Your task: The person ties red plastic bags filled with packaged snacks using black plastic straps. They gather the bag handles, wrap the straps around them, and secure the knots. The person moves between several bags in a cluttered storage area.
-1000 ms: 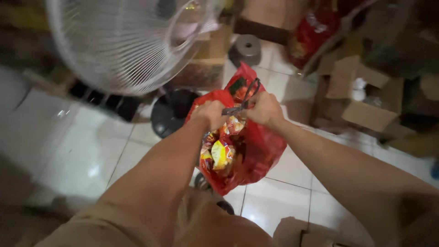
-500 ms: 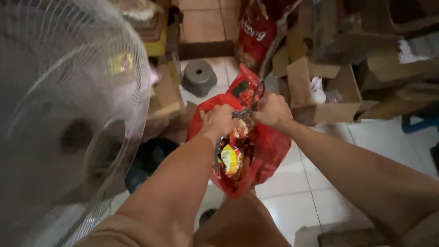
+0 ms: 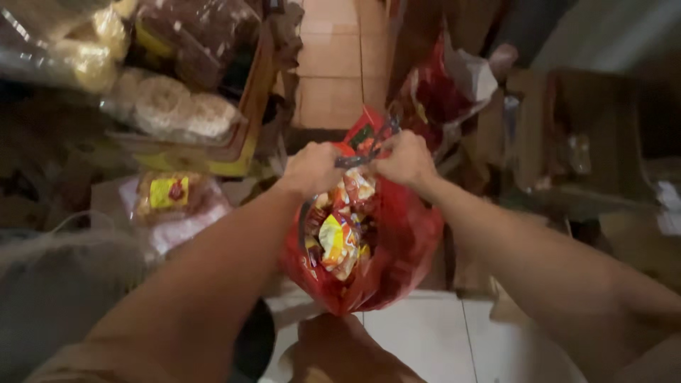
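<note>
Both my hands grip the top of a red plastic bag point(image 3: 397, 248) that hangs in front of me above the floor. My left hand point(image 3: 312, 169) pinches the left side of the bag's mouth, and my right hand point(image 3: 406, 160) pinches the right side, close together. Inside the bag lie several small yellow and red snack packets point(image 3: 339, 234). My knee shows just under the bag.
Shelves at the left hold clear bags of round crackers point(image 3: 167, 106) and a yellow-labelled packet point(image 3: 169, 193). Another red bag point(image 3: 440, 92) and cardboard boxes point(image 3: 589, 142) stand at the right. A tiled aisle point(image 3: 337, 64) runs ahead; white tile point(image 3: 425, 340) lies below.
The view has swung away from the white fan toward the shelves and aisle. My hands keep their hold on the red bag's top.
</note>
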